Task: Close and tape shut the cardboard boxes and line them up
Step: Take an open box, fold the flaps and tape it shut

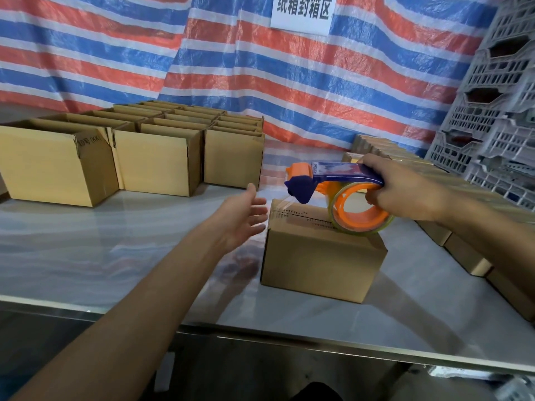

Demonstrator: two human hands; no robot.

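Tape dispenser [341, 180] on the closed box [321, 256], gripped by the right hand [405, 192], back from the surface [115, 256] edge. The left hand [240, 218] is spread wide, holding nothing; open boxes [159, 157] far left.

Dim even light, soft glare on table [86, 241], wide-angle bending at edges

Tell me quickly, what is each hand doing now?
Left hand: open, holding nothing, near the box.
Right hand: closed on the tape dispenser.

Red, white and blue striped tarp [260, 82] backdrop, white sign [302, 11], grey crates [498, 105], glossy table [86, 241].
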